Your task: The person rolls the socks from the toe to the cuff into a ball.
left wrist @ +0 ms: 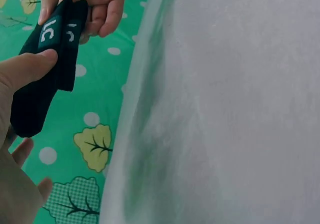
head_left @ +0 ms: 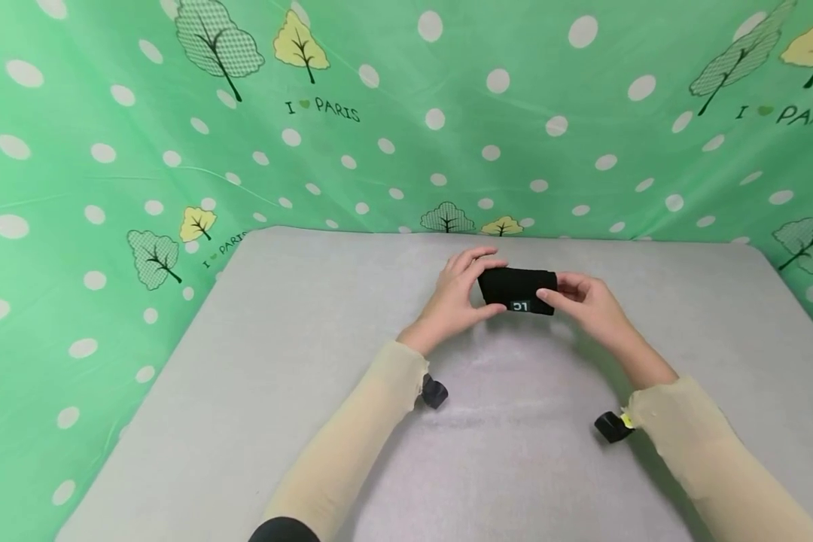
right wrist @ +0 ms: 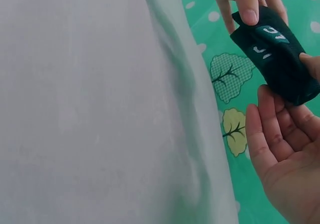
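A folded pair of black socks (head_left: pixel 515 286) with white LC lettering is held above the far part of the table. My left hand (head_left: pixel 455 295) pinches its left end, thumb on the lettered side. At the other end, my right hand (head_left: pixel 595 307) grips it between thumb and fingers. Two lettered layers of the socks (left wrist: pixel 59 43) lie against each other in the left wrist view. From the right wrist, the socks (right wrist: pixel 280 58) run between the left fingers above and my right hand (right wrist: pixel 295 159), whose thumb presses one side.
A grey cloth covers the table (head_left: pixel 257 361). Behind and beside it hangs a green curtain (head_left: pixel 379 181) with white dots and printed trees. Small black cameras (head_left: pixel 435 393) sit at both wrists, and a black round object (head_left: pixel 284 530) shows at the bottom edge.
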Demonstrator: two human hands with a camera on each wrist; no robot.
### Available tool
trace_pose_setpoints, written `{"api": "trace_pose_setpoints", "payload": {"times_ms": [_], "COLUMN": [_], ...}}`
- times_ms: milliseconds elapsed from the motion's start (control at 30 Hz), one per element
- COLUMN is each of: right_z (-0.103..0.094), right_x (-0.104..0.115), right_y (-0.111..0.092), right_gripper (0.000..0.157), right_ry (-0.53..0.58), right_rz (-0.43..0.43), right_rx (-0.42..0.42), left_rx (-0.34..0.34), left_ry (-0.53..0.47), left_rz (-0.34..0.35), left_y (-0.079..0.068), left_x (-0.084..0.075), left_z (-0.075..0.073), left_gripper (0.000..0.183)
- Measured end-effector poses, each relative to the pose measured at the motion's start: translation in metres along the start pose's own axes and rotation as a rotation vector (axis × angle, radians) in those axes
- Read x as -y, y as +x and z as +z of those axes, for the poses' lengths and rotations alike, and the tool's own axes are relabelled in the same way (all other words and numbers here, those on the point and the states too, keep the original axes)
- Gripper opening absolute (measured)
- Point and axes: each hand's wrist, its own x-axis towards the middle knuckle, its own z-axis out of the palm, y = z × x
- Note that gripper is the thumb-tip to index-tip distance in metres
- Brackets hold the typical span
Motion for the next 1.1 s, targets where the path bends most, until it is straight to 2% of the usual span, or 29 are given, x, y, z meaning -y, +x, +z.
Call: {"api": "trace_pose_setpoints", "payload": {"times_ms": [267, 433, 533, 667, 833, 967, 1100], "right_z": [0.002, 0.003, 0.004, 0.006, 0.010, 0.013, 0.016], "right_x": [0.008, 0.013, 0.016, 0.018, 0.021, 0.023, 0.025], "right_y": [-0.003, -0.006, -0.007, -0.009, -0.014, -0.017, -0.018], "right_gripper": [0.035, 0.037, 0.038, 0.036, 0.033, 0.041, 0.043], "right_ry": [-0.023, -0.049, -0.057, -0.038, 0.080, 0.177, 0.190], "right_rz": [0.030, 0.047, 0.048, 0.041, 0.016, -0.030, -0.061], "right_rx": [0.046, 0.069, 0.073, 0.075, 0.089, 0.106, 0.085], "left_rx": [0.085, 0.164, 0.182, 0.165, 0.131, 0.092, 0.056], "left_ry": [0.152, 0.187, 0.166, 0.110, 0.040, -0.033, -0.101], "left_rz": [-0.041, -0.051, -0.054, -0.051, -0.079, -0.118, -0.121], "left_y": [-0.006, -0.009, -0.010, -0.011, -0.013, -0.015, -0.016], "left_x": [-0.006, -0.012, -0.013, -0.012, -0.013, -0.014, -0.014], "left_z": [-0.008, -0.011, -0.012, -0.013, -0.012, -0.012, -0.011], "left_gripper": [0.063, 0.064, 0.063, 0.058, 0.055, 0.055, 0.054]}}
